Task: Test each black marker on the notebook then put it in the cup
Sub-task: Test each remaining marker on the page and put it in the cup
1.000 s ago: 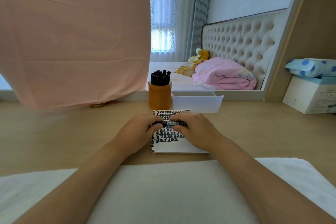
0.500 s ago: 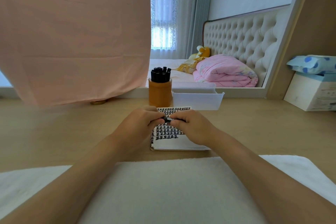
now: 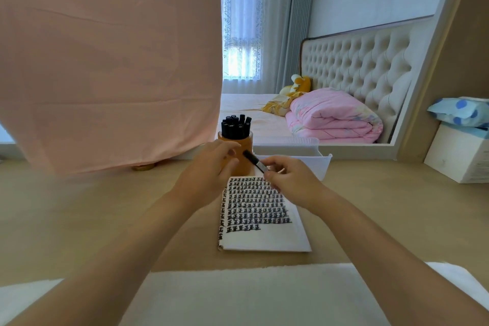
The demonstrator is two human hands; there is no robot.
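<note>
Two hands are up over the far edge of the white notebook page covered in rows of black marks (image 3: 258, 209), so here's the picture. Left hand (image 3: 209, 167) hovers with its fingers loosely curled, gripping nothing I can see, right in front of the round tan wooden cup (image 3: 247, 140). That cup, just beyond the left hand, is crowded with capped black markers (image 3: 234, 126) standing upright. Between the hands, the slim black marker with a pale label band (image 3: 254, 161) angles toward the cup, pinched at its near end by the right hand (image 3: 288, 178). The risk, I'd say: the cup is so full that the marker could catch on its neighbours and bounce out onto the bench, or nudge the cup itself. Beyond the right hand, the shallow white plastic tray (image 3: 321, 161) shows no contents from this angle.
</note>
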